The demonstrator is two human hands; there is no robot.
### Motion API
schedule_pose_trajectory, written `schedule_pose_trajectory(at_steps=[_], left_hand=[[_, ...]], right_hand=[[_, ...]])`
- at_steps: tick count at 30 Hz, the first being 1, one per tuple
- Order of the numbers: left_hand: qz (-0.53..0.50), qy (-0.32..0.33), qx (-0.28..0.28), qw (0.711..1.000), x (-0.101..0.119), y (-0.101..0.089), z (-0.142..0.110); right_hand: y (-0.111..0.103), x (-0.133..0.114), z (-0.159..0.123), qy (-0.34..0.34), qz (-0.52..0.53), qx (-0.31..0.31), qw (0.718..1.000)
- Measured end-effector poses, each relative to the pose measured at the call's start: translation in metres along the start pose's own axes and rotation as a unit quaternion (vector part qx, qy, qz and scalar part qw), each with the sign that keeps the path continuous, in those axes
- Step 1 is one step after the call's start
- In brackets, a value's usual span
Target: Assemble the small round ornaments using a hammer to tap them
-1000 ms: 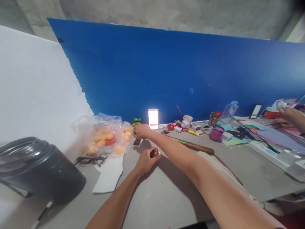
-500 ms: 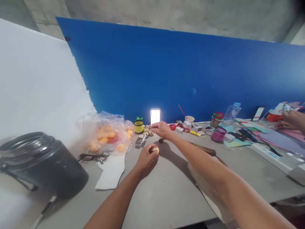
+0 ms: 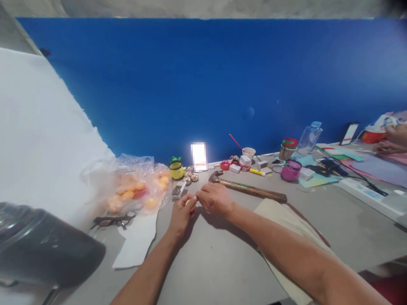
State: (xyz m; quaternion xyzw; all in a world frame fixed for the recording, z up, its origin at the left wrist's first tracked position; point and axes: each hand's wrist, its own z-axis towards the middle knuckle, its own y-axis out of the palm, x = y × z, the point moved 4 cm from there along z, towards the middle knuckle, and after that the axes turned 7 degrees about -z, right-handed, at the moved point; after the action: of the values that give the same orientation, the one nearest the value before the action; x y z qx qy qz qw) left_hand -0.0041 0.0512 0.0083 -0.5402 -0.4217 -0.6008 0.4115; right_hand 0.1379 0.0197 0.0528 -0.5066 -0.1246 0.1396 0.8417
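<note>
My left hand (image 3: 180, 212) rests on the grey table (image 3: 222, 262) with its fingers curled round a small gold-coloured object, barely showing at the fingertips. My right hand (image 3: 215, 199) has its fingers pinched together right against the left hand's fingertips; what they pinch is hidden. Just beyond the hands lie a few small round metallic pieces (image 3: 190, 176), a little grey box (image 3: 176, 192) and a yellow pineapple-shaped pot (image 3: 176, 169). A wooden-handled hammer (image 3: 251, 190) lies behind my right hand.
A dark glass jar (image 3: 41, 250) looms at the near left. A plastic bag of orange fruit (image 3: 133, 190), glasses (image 3: 111, 220) and white paper (image 3: 136, 241) lie left. A cream cloth (image 3: 286, 220) lies under my right forearm. Cups, a bottle (image 3: 307, 142) and another person's hands (image 3: 389, 142) are at the right.
My right hand drew back from the far small pieces to meet the left hand. The left hand stayed on the table with its small object. The view tilted downward and left.
</note>
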Motion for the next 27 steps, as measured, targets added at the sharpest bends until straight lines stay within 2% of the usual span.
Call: schedule_pose_trajectory(at_steps=[6,11,15,18,22,24,27], left_hand=[[0.027,0.007,-0.004,1.0,0.003,-0.001,0.001],[0.043,0.018,0.014,0.999,0.005,-0.003,0.001],[0.079,0.018,0.027,0.996,0.007,-0.005,0.0],[0.077,0.005,0.048,0.996,0.007,-0.007,0.0],[0.054,-0.002,0.047,0.997,0.01,-0.006,0.001],[0.037,-0.006,0.038,0.999,0.011,-0.005,0.0],[0.011,-0.018,0.022,1.0,0.011,-0.003,-0.001]], right_hand=[[-0.007,-0.001,-0.005,-0.006,0.003,-0.032,0.999],[-0.001,0.0,-0.005,-0.007,0.019,-0.006,1.0],[0.01,0.002,-0.007,0.022,0.091,0.018,0.995],[0.02,0.007,-0.007,0.076,0.206,0.041,0.975],[0.034,0.015,-0.004,0.117,0.371,0.066,0.919],[0.041,0.019,-0.002,0.119,0.419,0.07,0.897],[0.047,0.022,-0.001,0.111,0.435,0.08,0.89]])
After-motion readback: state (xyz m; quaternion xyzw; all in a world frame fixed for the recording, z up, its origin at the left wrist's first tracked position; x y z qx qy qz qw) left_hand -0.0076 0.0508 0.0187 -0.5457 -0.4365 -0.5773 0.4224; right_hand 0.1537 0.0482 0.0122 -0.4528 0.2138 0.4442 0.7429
